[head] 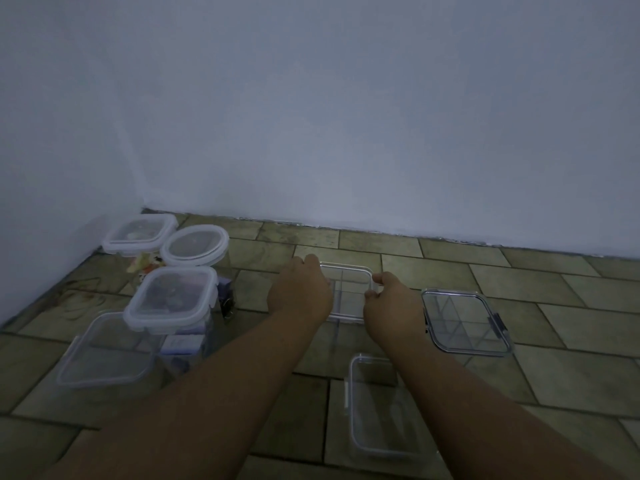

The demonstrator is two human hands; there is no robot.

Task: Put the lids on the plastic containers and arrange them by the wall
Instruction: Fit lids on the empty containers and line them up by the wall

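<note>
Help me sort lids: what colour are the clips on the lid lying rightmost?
Dark grey clips on a clear lid, seen in the head view.

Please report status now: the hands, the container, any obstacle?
Left hand and right hand both grip clear divided container on floor. Its lid not on yet. Dark-rimmed lid lies right of it. Nothing blocking.

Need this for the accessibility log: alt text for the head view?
Both hands, left hand and right hand, grip the sides of a clear divided container on a tiled floor near a pale wall. Three lidded containers cluster by the left corner; a dark-rimmed lid lies at right.
</note>
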